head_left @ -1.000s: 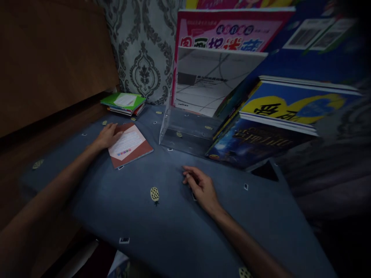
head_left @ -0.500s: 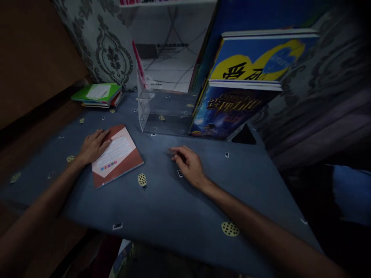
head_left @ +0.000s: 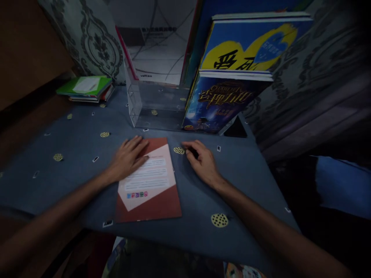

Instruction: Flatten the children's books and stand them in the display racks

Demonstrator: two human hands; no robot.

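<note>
A thin reddish-brown book lies on the table, with a pale pink panel of small print and a row of small coloured icons on its cover. My left hand rests flat on its upper left part, fingers stretched out and thumb on the panel. To the right of the book, apart from it, my right hand is low over the tabletop. Its fingers are loosely bent, with a gap between thumb and forefinger and nothing in it.
A clear acrylic stand holds a white-covered book, a dark blue book and a blue-and-yellow book. Several stacked books, a green one on top, lie at the back left. A patterned grey cloth covers the table.
The reddish-brown book has moved right and nearer to me under my left hand, turning until its edges point more straight ahead. My right hand has shifted slightly right; the view has tilted down.
</note>
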